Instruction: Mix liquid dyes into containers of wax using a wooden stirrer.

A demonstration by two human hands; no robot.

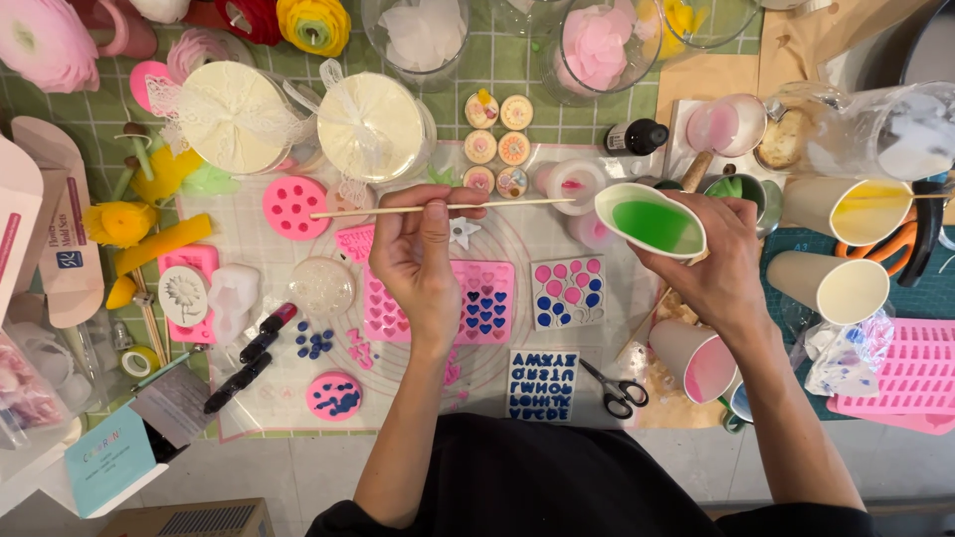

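Observation:
My left hand [423, 254] pinches a thin wooden stick [378, 210] that lies level over the mat, its tip reaching toward the cup. My right hand [711, 264] grips a squeezed white paper cup [649, 219] holding green liquid, tilted leftward. Under my left hand lies a pink heart mold [482, 303] with several cavities filled dark blue. A white mold of round shapes [569, 292] in pink and blue sits between my hands. A letter mold [542, 385] filled with blue lies nearer to me.
Small black scissors [617, 390] lie by the letter mold. Paper cups [836, 286] with yellow and pink residue stand at right, beside a pink tray mold [910, 373]. Two lace-wrapped white discs [373, 124], glass jars, paper flowers and a round pink mold [295, 207] crowd the back.

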